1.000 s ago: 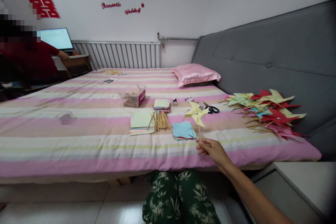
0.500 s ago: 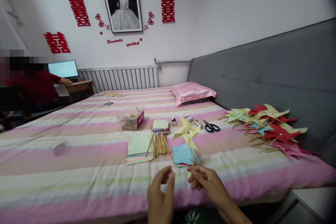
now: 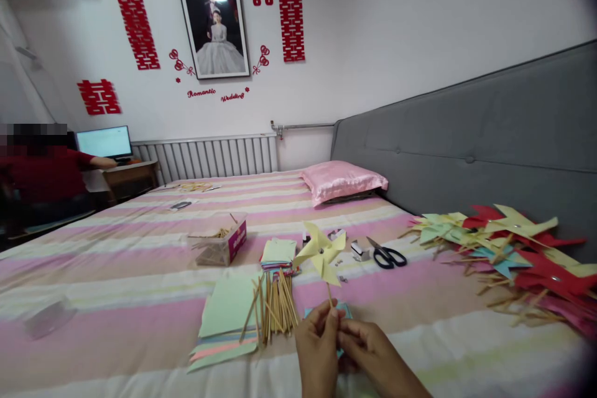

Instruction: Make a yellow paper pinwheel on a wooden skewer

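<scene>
I hold a pale yellow paper pinwheel point(image 3: 321, 251) upright by its thin wooden stick. Both hands pinch the stick's lower end: my left hand point(image 3: 317, 351) from the left, my right hand point(image 3: 373, 357) from the right, fingertips touching. Just left of my hands lies a bundle of wooden sticks point(image 3: 274, 310) over a stack of pale green paper sheets point(image 3: 227, 317). A blue paper stack is mostly hidden behind my hands.
A heap of finished pinwheels point(image 3: 517, 249) lies at the right by the grey headboard. Black scissors point(image 3: 387, 255), a clear box of sticks point(image 3: 218, 246) and a small coloured paper stack point(image 3: 278, 254) rest on the striped bedspread point(image 3: 116, 273). A person in red sits at a desk far left.
My left hand has come in from below and closed on the pinwheel's stick beside my right hand. The view tilted upward, and the pinwheel drifted slightly left.
</scene>
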Demonstrator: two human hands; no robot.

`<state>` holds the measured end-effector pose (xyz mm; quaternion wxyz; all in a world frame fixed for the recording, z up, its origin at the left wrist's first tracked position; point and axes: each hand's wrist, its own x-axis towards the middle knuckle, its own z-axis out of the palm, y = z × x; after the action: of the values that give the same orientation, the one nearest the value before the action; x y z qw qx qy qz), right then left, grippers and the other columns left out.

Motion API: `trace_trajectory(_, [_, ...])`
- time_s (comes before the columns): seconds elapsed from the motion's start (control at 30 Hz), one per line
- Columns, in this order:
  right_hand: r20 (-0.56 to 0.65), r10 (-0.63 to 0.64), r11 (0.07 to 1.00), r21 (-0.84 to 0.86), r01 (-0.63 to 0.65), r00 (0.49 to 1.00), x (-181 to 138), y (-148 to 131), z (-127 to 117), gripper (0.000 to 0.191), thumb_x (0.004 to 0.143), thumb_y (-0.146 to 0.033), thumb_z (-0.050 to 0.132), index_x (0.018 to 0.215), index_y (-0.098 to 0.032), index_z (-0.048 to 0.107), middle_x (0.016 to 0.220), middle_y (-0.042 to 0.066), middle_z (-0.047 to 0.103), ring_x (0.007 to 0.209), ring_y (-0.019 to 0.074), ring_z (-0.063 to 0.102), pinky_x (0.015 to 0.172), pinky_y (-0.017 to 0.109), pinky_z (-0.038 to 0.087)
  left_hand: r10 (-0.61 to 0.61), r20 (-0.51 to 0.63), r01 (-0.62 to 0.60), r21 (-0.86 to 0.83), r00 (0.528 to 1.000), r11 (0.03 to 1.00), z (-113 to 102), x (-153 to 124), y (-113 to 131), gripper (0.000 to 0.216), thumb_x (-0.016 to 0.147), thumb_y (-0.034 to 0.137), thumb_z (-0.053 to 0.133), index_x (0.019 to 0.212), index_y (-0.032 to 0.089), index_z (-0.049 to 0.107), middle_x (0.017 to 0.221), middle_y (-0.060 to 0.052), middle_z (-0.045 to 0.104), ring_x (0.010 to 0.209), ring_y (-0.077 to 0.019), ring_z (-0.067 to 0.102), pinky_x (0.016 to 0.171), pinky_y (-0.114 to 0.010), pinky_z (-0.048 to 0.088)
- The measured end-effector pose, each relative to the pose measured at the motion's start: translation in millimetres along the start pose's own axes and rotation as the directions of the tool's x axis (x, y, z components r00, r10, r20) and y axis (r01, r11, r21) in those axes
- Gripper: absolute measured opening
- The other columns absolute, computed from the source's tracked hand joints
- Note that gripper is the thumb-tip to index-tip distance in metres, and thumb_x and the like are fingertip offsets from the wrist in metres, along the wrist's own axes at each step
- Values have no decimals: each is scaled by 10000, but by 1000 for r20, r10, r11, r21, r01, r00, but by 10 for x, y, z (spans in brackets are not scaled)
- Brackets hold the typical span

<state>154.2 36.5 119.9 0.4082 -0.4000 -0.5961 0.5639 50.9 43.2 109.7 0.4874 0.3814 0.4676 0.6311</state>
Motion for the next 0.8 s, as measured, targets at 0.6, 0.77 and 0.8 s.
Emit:
trace_trajectory(0.6, [201, 64, 984, -174, -28, 978, 1336, -245, -389, 235, 722, -342, 586, 668, -116, 623, 667, 54, 674, 535, 125, 610, 474, 198, 358, -27, -333, -53, -229, 943, 972, -155, 753, -523, 415, 423, 447, 779, 735, 176, 739, 581, -58, 728, 503, -155, 649, 495, -209, 505])
trace_trajectory(0.77, [225, 18, 992, -123, 10, 974, 1295, -148, -307, 184, 733, -283, 559, 664, -134, 642, 640, 35, 681, 552, 126, 615, 478, 192, 361, -53, -334, -25, -226, 941, 974, -179, 730, -574, 404, 390, 465, 783, 707, 217, 744, 516, -40, 711, 422, -113, 618, 418, -157, 448])
trace_trajectory(0.8, [226, 13, 993, -117, 14, 974, 1290, -132, -302, 176, 728, -277, 560, 654, -137, 637, 631, 31, 681, 548, 127, 615, 476, 192, 365, -51, -335, -23, -213, 941, 977, -174, 719, -601, 418, 395, 474, 778, 721, 216, 744, 515, -41, 710, 413, -108, 611, 407, -154, 441])
